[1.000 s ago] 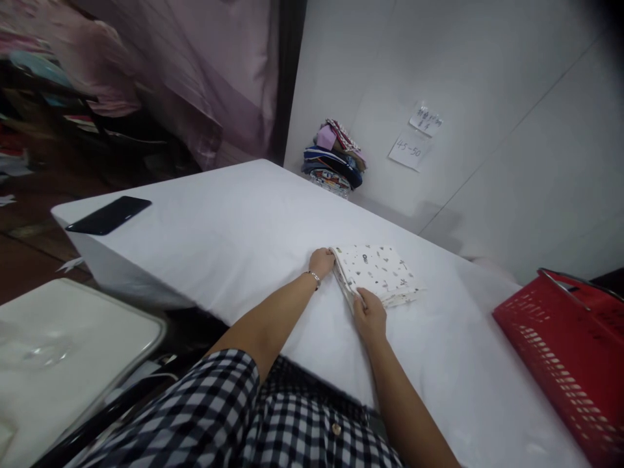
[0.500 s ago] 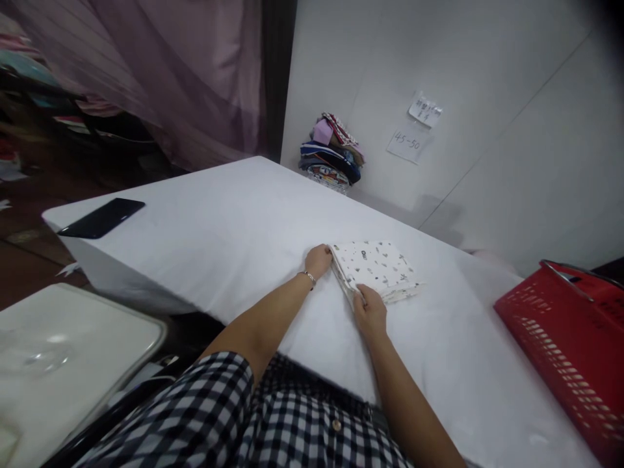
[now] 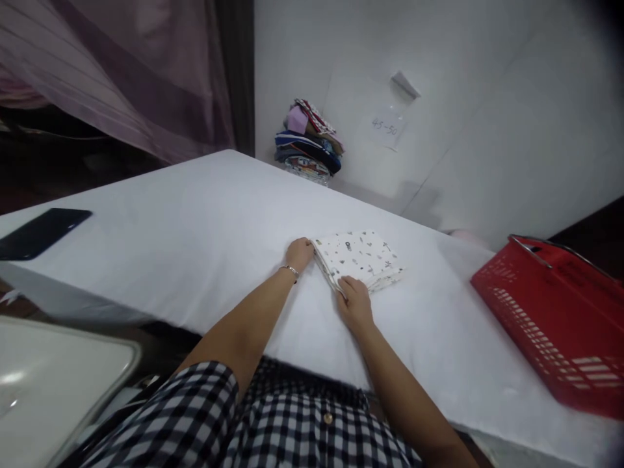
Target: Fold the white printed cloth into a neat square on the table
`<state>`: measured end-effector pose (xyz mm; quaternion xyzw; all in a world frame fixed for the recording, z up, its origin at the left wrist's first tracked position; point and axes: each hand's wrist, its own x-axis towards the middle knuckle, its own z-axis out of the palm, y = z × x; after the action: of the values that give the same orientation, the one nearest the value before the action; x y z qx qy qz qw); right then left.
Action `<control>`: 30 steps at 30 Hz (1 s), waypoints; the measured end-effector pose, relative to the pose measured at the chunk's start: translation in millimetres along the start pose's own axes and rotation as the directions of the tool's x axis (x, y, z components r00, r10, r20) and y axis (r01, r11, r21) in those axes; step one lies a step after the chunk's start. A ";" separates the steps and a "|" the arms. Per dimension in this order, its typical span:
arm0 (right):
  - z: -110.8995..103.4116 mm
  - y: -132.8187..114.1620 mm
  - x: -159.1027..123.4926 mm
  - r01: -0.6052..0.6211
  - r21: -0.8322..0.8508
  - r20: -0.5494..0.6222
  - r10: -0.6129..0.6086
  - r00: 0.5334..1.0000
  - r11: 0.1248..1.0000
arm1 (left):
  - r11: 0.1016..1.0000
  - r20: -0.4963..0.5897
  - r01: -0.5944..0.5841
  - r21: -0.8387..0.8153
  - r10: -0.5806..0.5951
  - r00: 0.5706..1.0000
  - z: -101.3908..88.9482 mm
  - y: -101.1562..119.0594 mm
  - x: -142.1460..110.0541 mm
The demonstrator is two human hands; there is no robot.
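Folded cloth point(image 3: 358, 250) lies on a white-covered table point(image 3: 195, 227), gripped along one edge

A pale wall point(image 3: 463, 117) rises behind the table, which spreads across the middle of the view. A mauve curtain point(image 3: 160, 71) hangs beyond the far left. The person's checked shirt point(image 3: 292, 429) fills the bottom, close against the near edge.

A red basket point(image 3: 550, 318) takes up the right end of the table, well apart from the cloth. At the lower left, a pale board point(image 3: 49, 383) with a rounded corner is cut off by the frame. A pile of folded clothes point(image 3: 309, 143) stands past the table's far edge, near the wall; its base is partly hidden. A flat black tablet point(image 3: 41, 231) lies at the table's left end.

The patterned cloth lies around mid-table, in front of the person. The right hand point(image 3: 355, 302) covers its near corner, thumb on top, fingers closed on the edge. The left hand point(image 3: 301, 252) pinches the far left corner between narrowed fingertips.

On the wall, a lower note point(image 3: 387, 127) reads 45-50; an upper note point(image 3: 405, 84) curls. A thin bracelet point(image 3: 292, 271) circles the left wrist.
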<state>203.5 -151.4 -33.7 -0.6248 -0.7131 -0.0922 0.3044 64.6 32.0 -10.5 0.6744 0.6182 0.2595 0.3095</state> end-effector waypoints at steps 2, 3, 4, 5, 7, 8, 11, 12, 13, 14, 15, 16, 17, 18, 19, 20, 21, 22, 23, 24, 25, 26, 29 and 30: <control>-1.0 -2.5 1.0 -0.014 0.003 0.020 0.014 1.000 1.000 | 1.000 0.025 0.018 0.004 -0.018 1.000 -1.5 -0.4 5.7; -1.6 -3.7 1.5 -0.022 0.005 0.029 0.021 0.999 1.000 | 1.000 0.038 0.025 0.006 -0.025 0.999 -2.8 -0.6 8.6; -2.1 -4.9 1.9 -0.028 0.004 0.038 0.028 0.999 1.000 | 0.999 0.048 0.031 0.009 -0.031 0.998 -4.4 -0.6 11.1; -2.6 -6.1 2.3 -0.033 0.002 0.047 0.033 0.998 0.999 | 0.999 0.053 0.036 0.011 -0.036 0.998 -6.4 -0.4 12.8; -3.5 -8.2 2.7 -0.039 -0.006 0.065 0.039 0.997 0.999 | 0.999 0.040 0.047 0.015 -0.048 0.998 -10.5 1.3 12.4; -3.7 -9.1 2.9 -0.043 -0.012 0.072 0.044 0.996 0.999 | 0.998 0.022 0.056 0.014 -0.056 0.998 -11.9 3.0 9.9; -3.5 -11.1 3.5 -0.046 -0.036 0.097 0.049 0.994 0.998 | 0.999 -0.117 -0.050 0.004 0.050 0.992 -10.5 11.1 -7.7; -3.0 -11.5 3.6 -0.045 -0.045 0.105 0.050 0.993 0.998 | 0.986 -0.174 -0.167 0.013 0.167 0.971 -7.6 14.0 -16.2; -2.5 -11.8 3.6 -0.044 -0.053 0.114 0.050 0.992 0.998 | 0.947 -0.197 -0.319 0.039 0.320 0.926 -3.5 16.5 -25.2; -2.0 -12.0 3.4 -0.043 -0.060 0.123 0.050 0.991 0.997 | 0.879 -0.176 -0.472 0.063 0.476 0.862 1.3 18.2 -34.2; -1.5 -12.1 2.8 -0.042 -0.065 0.133 0.051 0.990 0.997 | 0.793 -0.118 -0.603 0.079 0.609 0.785 6.5 18.6 -42.6; -1.4 -12.1 1.7 -0.041 -0.068 0.146 0.051 0.988 0.997 | 0.711 -0.052 -0.697 0.091 0.703 0.710 11.7 17.6 -49.8; -1.7 -11.7 0.2 -0.038 -0.069 0.163 0.049 0.985 0.997 | 0.645 0.019 -0.757 0.104 0.759 0.650 16.6 15.3 -55.5; -2.6 -10.9 -1.8 -0.032 -0.066 0.184 0.044 0.982 0.997 | 0.605 0.084 -0.787 0.119 0.784 0.615 20.8 11.8 -59.5; -4.1 -9.3 -4.0 -0.021 -0.054 0.210 0.032 0.977 0.998 | 0.584 0.133 -0.800 0.135 0.790 0.599 24.3 7.5 -61.8; -6.5 -6.7 -6.0 -0.009 -0.031 0.236 0.016 0.972 0.999 | 0.572 0.170 -0.806 0.151 0.789 0.591 26.9 3.0 -62.7; -9.8 -2.8 -7.6 0.006 0.006 0.258 -0.008 0.966 1.000 | 0.566 0.190 -0.808 0.166 0.785 0.589 28.8 -1.3 -62.5; -13.8 2.7 -8.3 0.015 0.051 0.266 -0.028 0.963 0.999 | 0.560 0.199 -0.809 0.178 0.785 0.586 30.0 -4.9 -61.6; -18.7 9.9 -7.8 0.012 0.098 0.257 -0.037 0.966 0.995 | 0.552 0.200 -0.813 0.186 0.788 0.582 30.6 -7.7 -60.3; -24.2 18.9 -5.7 -0.004 0.138 0.230 -0.029 0.973 0.990 | 0.546 0.198 -0.815 0.191 0.792 0.577 30.9 -9.5 -59.0; -30.3 29.6 -2.1 -0.044 0.164 0.181 0.013 0.983 0.985 | 0.542 0.197 -0.818 0.194 0.795 0.574 30.8 -10.4 -57.8; -36.6 41.6 2.9 -0.100 0.174 0.125 0.079 0.989 0.980 | 0.540 0.198 -0.819 0.194 0.796 0.572 30.3 -10.5 -57.0; -55.2 80.2 22.2 -0.356 0.144 0.009 0.358 0.934 0.924 | 0.547 0.197 -0.815 0.190 0.792 0.578 26.9 -8.0 -58.3; -60.3 91.9 27.9 -0.420 0.116 0.007 0.422 0.906 0.900 | 0.548 0.191 -0.815 0.188 0.794 0.578 25.2 -6.8 -60.5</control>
<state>308.9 -140.5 6.8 -0.7447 -0.5625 0.0114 0.3591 72.4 -30.2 -30.5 0.9261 0.2552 0.2623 0.0923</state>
